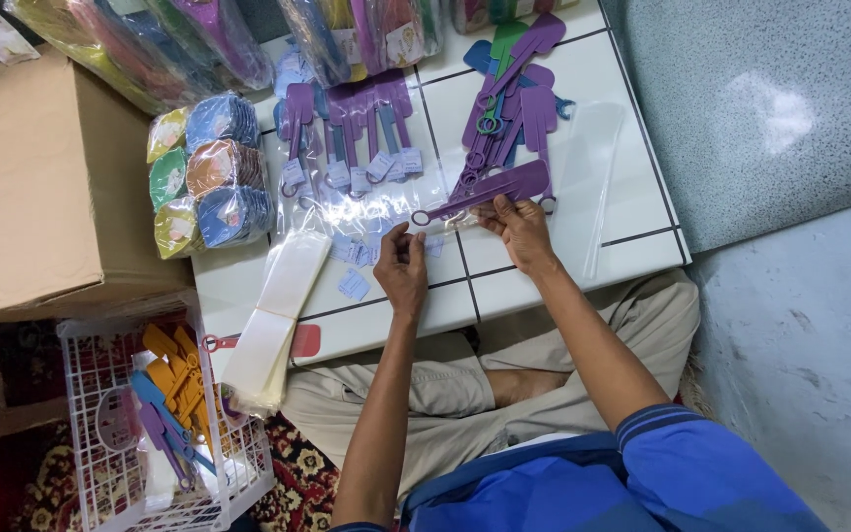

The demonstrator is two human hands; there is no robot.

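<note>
Item 1, right hand [522, 225]: closed on a purple plastic swatter [490, 190], pinched near the broad head, handle ring pointing left.

Item 2, left hand [402, 264]: fingers pinched on the edge of a clear plastic sleeve [386, 212] lying flat on the white tiled desk [563, 69]. I judge the step to be sliding the swatter into that sleeve, so I would keep the mouth held open and feed the ring end straight in, low to the desk.

Item 3: paper label slips [354, 284], just beside the left hand.

Item 4: bagged purple swatters [352, 133] beyond; loose swatters [514, 99] to the right.

Item 5: stack of empty sleeves [278, 315], left edge.

Item 6: white wire basket [81, 433] and cardboard box [32, 187], far left.
</note>
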